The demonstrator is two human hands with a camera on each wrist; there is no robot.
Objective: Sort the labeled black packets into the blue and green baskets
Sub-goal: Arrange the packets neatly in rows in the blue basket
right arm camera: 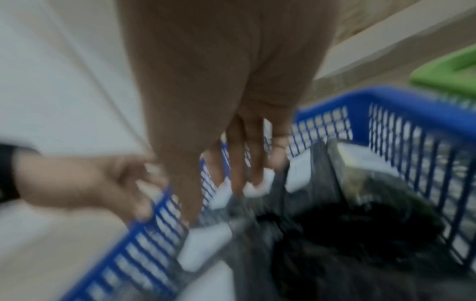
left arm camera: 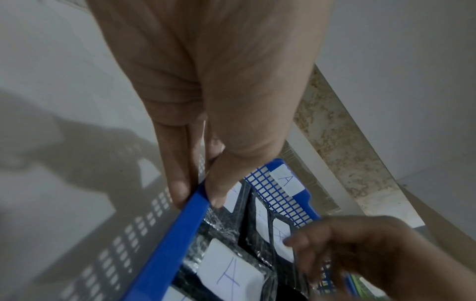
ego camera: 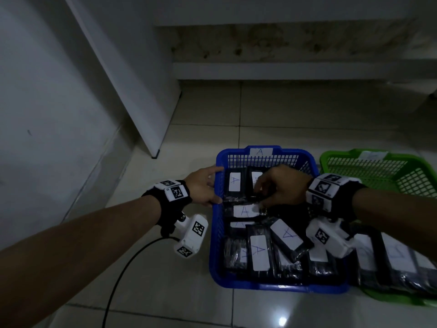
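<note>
A rectangular blue basket (ego camera: 279, 286) of plastic lattice sits on pale glossy floor tiles (ego camera: 165, 292), its long axis running near to far. A white label marked "A" is stuck on its far rim. It holds many flat black packets (ego camera: 260, 253) wrapped in crinkly clear film, each with a white rounded label hand-marked "A". Most lie lengthwise, near to far; one in the middle lies crosswise, and one to its right is tilted diagonally.

The left hand (ego camera: 203, 188) pinches the basket's left rim, thumb inside, fingers outside. The right hand (ego camera: 285, 188) reaches into the far half with fingers curled down onto the packets; whether it grasps one I cannot tell, as the wrist view is blurred.

A green basket (ego camera: 387, 172) of the same lattice stands just right of the blue one, with more packets at its near end.
</note>
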